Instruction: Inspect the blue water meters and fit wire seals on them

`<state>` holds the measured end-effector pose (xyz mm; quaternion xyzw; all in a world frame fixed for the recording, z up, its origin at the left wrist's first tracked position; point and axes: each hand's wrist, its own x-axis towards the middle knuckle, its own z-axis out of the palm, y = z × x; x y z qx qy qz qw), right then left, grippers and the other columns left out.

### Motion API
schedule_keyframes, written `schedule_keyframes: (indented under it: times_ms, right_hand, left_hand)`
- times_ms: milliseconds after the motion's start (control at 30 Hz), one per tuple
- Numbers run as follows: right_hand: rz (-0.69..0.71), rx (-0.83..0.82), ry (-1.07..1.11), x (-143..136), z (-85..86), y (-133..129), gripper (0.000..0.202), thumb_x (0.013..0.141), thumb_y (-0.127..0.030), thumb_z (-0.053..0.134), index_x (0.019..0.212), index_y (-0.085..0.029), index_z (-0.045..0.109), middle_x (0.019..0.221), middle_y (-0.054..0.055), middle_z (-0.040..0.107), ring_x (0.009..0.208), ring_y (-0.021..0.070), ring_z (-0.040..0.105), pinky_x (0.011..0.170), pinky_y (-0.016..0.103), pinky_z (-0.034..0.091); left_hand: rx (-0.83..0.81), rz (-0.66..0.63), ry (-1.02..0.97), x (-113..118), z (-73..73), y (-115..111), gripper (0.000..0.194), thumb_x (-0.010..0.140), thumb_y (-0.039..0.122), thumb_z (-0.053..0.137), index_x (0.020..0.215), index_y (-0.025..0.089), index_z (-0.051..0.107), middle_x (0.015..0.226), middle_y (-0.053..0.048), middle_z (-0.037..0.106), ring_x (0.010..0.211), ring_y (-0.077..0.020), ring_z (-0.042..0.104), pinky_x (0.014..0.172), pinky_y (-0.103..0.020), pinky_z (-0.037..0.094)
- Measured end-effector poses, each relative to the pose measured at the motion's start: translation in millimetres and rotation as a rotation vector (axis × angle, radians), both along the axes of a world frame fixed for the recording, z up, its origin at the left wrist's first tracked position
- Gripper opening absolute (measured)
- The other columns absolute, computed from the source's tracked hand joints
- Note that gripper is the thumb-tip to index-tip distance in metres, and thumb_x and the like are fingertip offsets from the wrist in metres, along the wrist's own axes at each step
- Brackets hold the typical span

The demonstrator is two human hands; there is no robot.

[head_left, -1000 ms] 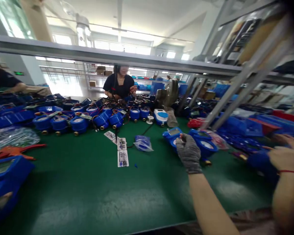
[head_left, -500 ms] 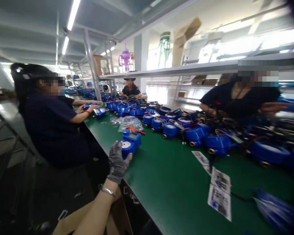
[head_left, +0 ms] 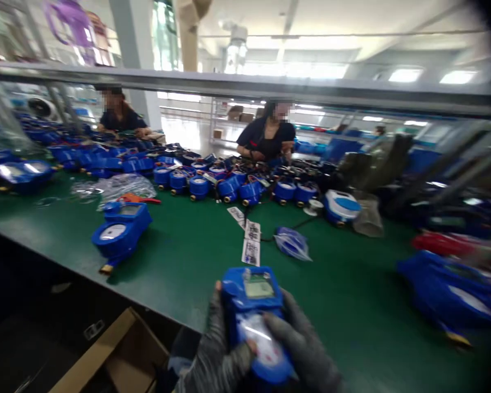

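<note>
A blue water meter (head_left: 251,305) with a small grey display and a round white dial is held between my two gloved hands at the table's near edge. My left hand (head_left: 219,338) grips its left side, thumb over the lower part of the dial. From the right, my right hand (head_left: 300,338) wraps the casing with its thumb on the dial. Left of my hands, another blue water meter (head_left: 120,232) lies on the green table (head_left: 180,273) with its brass end toward me. Printed label cards (head_left: 251,243) lie just beyond the held meter.
Many blue meters (head_left: 199,187) with wires line the back. An orange tool (head_left: 135,198) and clear plastic bags (head_left: 125,186) lie left. More meters (head_left: 454,300) are at right, blurred. A cardboard box (head_left: 118,349) stands below the table edge. Two people (head_left: 268,134) sit across, under a shelf (head_left: 213,82).
My view has swung right. My left hand has left the meter on the left and now holds another one together with my right hand, which has come into view.
</note>
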<state>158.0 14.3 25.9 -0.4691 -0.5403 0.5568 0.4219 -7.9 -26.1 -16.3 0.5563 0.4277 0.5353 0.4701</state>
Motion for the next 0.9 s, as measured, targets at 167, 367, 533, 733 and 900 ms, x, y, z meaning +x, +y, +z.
schedule_keyframes:
  times_ms: [167, 367, 533, 733, 900]
  right_hand:
    - [0.038, 0.217, -0.128, -15.7, -19.1, 30.7, 0.043, 0.093, -0.044, 0.055, 0.131, -0.024, 0.054, 0.119, 0.009, 0.066, 0.105, 0.0255, 0.065, 0.091, 0.041, 0.052]
    - [-0.112, 0.494, -0.811, 58.9, -40.6, 122.4, 0.022, 0.088, -0.019, 0.05, 0.101, -0.016, 0.067, 0.104, 0.012, 0.069, 0.099, 0.0255, 0.063, 0.095, 0.043, 0.047]
    - [0.118, 0.521, -0.92, 75.4, -41.5, 142.5, 0.025, 0.08, -0.011, 0.057, 0.097, -0.019, 0.072, 0.099, 0.007, 0.07, 0.093, 0.0215, 0.063, 0.089, 0.035, 0.049]
    - [0.152, 0.541, -0.964, 68.3, -39.3, 148.7, 0.017, 0.083, -0.014, 0.055, 0.091, -0.017, 0.07, 0.092, 0.008, 0.068, 0.086, 0.0199, 0.062, 0.083, 0.031, 0.049]
    - [0.112, 0.587, -0.899, 41.7, -13.1, 129.2, 0.015, 0.09, -0.022, 0.051, 0.091, -0.016, 0.064, 0.088, 0.008, 0.066, 0.081, 0.0208, 0.061, 0.078, 0.033, 0.05]
  left_hand:
    - [-0.248, 0.383, -0.372, -43.9, 33.3, 19.9, 0.082, 0.084, 0.047, 0.064, 0.152, 0.032, 0.021, 0.138, -0.008, 0.057, 0.114, -0.0281, 0.063, 0.093, -0.039, 0.055]
    - [-0.216, 0.444, -0.373, -69.4, 36.2, 36.8, 0.072, 0.08, 0.04, 0.071, 0.144, 0.034, 0.041, 0.137, -0.001, 0.058, 0.119, -0.0258, 0.059, 0.097, -0.035, 0.052]
    - [-0.234, 0.353, -0.365, -75.4, 28.8, 47.7, 0.076, 0.079, 0.041, 0.071, 0.147, 0.029, 0.039, 0.139, -0.004, 0.057, 0.122, -0.029, 0.057, 0.109, -0.044, 0.042]
    - [-0.23, 0.416, -0.269, -74.5, 38.0, 37.1, 0.076, 0.075, 0.044, 0.074, 0.143, 0.03, 0.044, 0.142, -0.004, 0.054, 0.127, -0.0302, 0.054, 0.106, -0.042, 0.046]
    - [-0.199, 0.42, -0.314, -64.8, 30.7, 33.9, 0.08, 0.076, 0.049, 0.071, 0.146, 0.028, 0.04, 0.145, -0.006, 0.051, 0.13, -0.0326, 0.05, 0.106, -0.044, 0.046]
